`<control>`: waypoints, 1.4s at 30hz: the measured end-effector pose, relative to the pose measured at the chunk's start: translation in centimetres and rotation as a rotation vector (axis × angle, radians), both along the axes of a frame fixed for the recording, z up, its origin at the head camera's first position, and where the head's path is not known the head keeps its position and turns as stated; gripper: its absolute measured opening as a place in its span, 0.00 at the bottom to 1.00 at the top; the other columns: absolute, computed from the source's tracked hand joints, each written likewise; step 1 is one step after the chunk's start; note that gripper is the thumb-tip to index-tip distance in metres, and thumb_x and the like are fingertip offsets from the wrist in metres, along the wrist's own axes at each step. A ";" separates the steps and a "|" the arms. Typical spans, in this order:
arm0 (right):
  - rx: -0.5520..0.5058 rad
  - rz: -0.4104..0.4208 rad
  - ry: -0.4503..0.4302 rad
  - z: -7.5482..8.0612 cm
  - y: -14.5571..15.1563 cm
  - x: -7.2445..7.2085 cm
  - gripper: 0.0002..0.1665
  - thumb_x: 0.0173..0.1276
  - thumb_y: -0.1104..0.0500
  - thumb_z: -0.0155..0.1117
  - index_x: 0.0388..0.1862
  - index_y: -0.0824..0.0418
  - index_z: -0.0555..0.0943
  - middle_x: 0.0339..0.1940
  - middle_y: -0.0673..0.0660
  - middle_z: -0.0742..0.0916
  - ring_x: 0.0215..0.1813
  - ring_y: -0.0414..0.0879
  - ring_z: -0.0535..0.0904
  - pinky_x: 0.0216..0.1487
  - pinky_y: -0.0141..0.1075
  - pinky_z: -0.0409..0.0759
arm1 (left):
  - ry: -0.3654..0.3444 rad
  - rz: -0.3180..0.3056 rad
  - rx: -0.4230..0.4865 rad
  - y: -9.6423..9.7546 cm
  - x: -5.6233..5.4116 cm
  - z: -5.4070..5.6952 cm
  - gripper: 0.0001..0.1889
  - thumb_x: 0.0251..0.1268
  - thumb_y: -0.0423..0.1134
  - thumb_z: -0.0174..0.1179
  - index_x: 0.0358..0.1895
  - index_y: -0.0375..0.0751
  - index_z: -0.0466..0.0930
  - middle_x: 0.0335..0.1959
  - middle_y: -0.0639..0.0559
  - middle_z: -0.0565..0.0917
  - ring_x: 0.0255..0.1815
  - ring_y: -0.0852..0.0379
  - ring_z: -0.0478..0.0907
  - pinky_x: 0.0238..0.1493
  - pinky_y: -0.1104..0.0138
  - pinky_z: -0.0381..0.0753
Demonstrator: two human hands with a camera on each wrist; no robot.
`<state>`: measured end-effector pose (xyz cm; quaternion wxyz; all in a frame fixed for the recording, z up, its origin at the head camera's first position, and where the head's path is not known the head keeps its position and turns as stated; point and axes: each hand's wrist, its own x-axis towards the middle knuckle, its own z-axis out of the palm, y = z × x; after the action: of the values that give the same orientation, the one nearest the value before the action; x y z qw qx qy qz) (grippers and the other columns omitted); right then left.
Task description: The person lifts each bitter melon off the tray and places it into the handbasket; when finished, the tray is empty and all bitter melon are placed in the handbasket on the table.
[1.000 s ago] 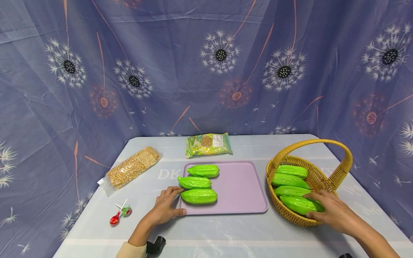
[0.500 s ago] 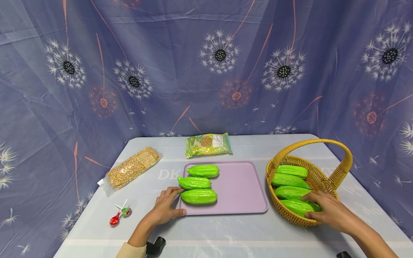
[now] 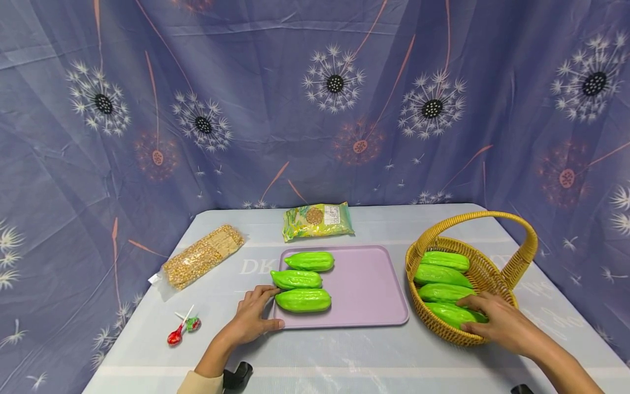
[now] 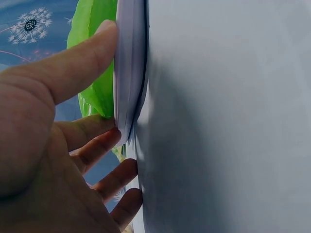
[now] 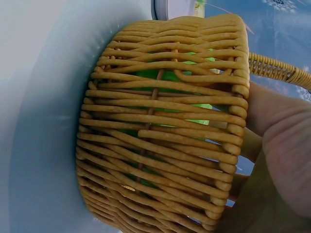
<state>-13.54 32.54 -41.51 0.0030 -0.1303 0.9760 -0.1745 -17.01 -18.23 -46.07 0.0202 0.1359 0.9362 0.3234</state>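
Green gourds (image 3: 443, 293) through wicker (image 5: 165, 119), right wrist only

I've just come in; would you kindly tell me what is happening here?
A person's right-hand grip holds the right end of the nearest glossy green, ridged vegetable in a golden wicker basket, where three similar vegetables lie. The left-hand grip touches the near left corner of a rectangular lilac tray, which bears three more vegetables.
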 end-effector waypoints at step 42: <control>-0.044 0.068 0.315 4.1 -6.6 1.4 0.25 0.52 0.46 0.73 0.49 0.50 0.81 0.44 0.48 0.82 0.50 0.48 0.74 0.45 0.51 0.74 | 0.001 0.007 0.008 0.1 0.0 0.0 0.37 0.45 0.48 0.73 0.62 0.42 0.71 0.62 0.46 0.69 0.61 0.45 0.62 0.57 0.48 0.56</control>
<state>-12.13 25.96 -37.45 -0.1470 -0.1890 0.9554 -0.1731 -17.04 -18.14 -46.10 0.0180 0.1329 0.9354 0.3272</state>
